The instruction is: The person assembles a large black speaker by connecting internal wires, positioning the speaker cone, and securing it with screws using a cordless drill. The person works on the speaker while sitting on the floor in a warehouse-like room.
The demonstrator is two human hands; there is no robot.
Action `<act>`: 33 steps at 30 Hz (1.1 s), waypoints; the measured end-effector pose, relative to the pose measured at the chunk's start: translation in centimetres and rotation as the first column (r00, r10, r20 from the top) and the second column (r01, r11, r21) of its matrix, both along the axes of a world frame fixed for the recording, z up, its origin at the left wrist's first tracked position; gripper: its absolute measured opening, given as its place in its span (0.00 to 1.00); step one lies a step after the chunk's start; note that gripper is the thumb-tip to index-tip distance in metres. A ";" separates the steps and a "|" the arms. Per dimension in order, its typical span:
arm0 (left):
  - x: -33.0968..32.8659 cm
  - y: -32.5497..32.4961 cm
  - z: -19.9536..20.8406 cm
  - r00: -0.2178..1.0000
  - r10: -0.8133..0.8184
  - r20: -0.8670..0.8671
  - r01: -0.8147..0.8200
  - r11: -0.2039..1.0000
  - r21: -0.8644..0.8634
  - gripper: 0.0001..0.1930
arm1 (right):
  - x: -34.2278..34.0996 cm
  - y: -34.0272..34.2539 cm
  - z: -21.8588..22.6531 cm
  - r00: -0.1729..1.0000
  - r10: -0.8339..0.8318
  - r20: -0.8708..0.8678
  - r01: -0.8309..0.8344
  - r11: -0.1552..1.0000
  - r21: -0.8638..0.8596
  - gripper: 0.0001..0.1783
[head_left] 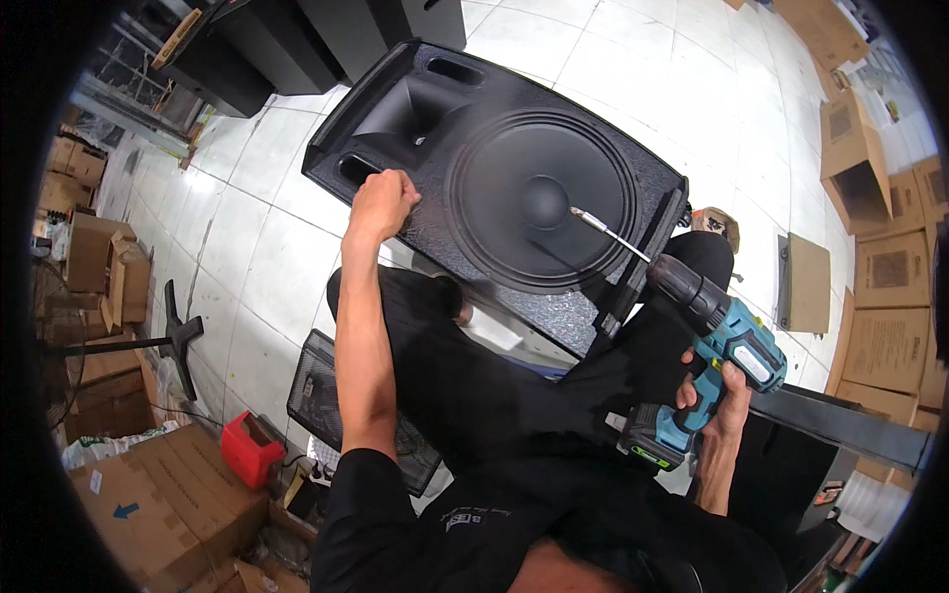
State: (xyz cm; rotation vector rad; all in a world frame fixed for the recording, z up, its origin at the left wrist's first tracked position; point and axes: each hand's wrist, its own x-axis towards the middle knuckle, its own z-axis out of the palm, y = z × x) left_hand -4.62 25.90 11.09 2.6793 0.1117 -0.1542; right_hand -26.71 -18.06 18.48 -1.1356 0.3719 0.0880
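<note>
A black loudspeaker cabinet (435,212) lies face up in front of me, tilted in view, with its near side by my knees. Its large round woofer (494,188) faces upward, and a horn (407,119) sits between two slots at the far left end. My left hand (386,205) is at the cabinet's near-left edge beside one slot, fingertips pinched together; whatever they hold is hidden. In my right hand (730,395) is a teal and black cordless drill (732,341), gripped by its handle. Its long bit (618,237) points over the woofer, above the cone.
Under my left forearm lies a black mesh grille (321,381). A red container (250,450) stands by a large carton (173,494) at lower left. Black cabinets (287,44) stand at the back left. Stacked cartons (890,346) line the right side. White tiles (633,59) cover the floor.
</note>
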 end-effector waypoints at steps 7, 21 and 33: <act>0.0 -0.1 0.9 0.989 0.081 0.121 -0.068 0.993 -0.101 0.07 | 0.0 0.1 0.2 1.000 0.012 0.004 -0.012 1.000 -0.005 0.34; -2.0 -8.4 3.4 0.930 -0.347 0.123 0.274 0.429 -0.861 0.07 | 0.2 0.1 0.2 0.997 0.081 0.012 -0.081 0.997 -0.003 0.35; -2.4 -9.9 3.6 0.883 -0.461 0.091 0.233 0.260 -0.937 0.09 | 0.3 0.1 0.3 0.995 0.104 0.014 -0.103 0.994 -0.024 0.36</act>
